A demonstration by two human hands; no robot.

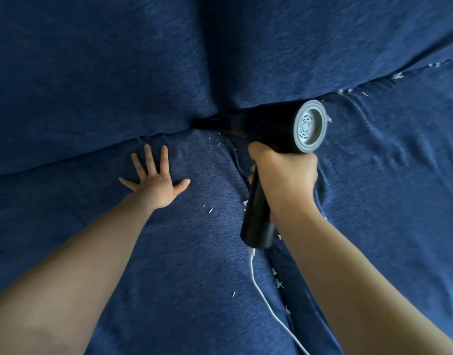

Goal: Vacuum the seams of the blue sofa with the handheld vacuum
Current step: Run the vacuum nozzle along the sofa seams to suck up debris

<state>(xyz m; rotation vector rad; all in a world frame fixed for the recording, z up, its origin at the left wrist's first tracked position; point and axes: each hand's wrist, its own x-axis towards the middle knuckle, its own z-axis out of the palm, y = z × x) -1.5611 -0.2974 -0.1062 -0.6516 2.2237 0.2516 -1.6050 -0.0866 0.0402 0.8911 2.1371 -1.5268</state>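
- At your right hand [284, 175]: fingers wrapped round the handle of the handheld vacuum [276, 129], a firm grasp; black body, grey vented rear cap facing you.
- Ahead of that grasp: nozzle pushed into the dark junction where the back cushions meet the seat of the blue sofa [66, 60]; the tip itself is hidden in the gap.
- Below the grasp: white cord [261, 290] trailing from the handle's base toward you.
- Left of the grasp: your left hand [153, 180], flat, fingers spread, pressing the seat cushion; it holds nothing.
- Beside and below the grasp: white crumbs [279, 283] dotted along the seam between the seat cushions, a few loose on the left cushion.
- Right of and beyond the grasp: more crumbs [397, 75] along the back seam.
- Progress, as judged: partway at most; the junction is being worked, the centre seam and right back seam appear left to do.
- Containers: no bin or tray in view; the vacuum's dust chamber contents cannot be seen.
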